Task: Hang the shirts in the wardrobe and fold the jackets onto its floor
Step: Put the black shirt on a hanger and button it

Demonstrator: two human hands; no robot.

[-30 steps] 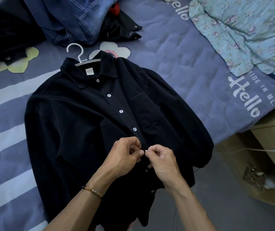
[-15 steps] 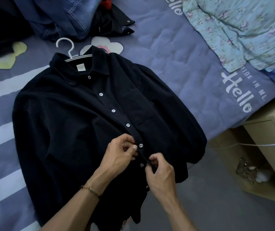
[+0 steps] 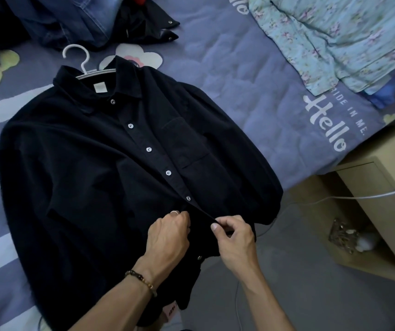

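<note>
Dark shirt (image 3: pixel 91 168) is lying on the bed (image 3: pixel 251 75), already on its hanger (image 3: pixel 79 60) and mostly buttoned. Both hands, left hand (image 3: pixel 167 237) and right hand (image 3: pixel 235 237), are pinching the front edges at a lower button, fingers clenched on cloth, so hanging it and folding jackets is still waiting

Dark shirt (image 3: pixel 84 168) on white hanger (image 3: pixel 81 63), left hand (image 3: pixel 167 237) and right hand (image 3: pixel 234 240) pinching its placket

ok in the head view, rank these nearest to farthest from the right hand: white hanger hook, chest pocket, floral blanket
1. chest pocket, on the dark shirt just above the right hand
2. white hanger hook, past the collar, upper left
3. floral blanket, upper right on the bed
</note>
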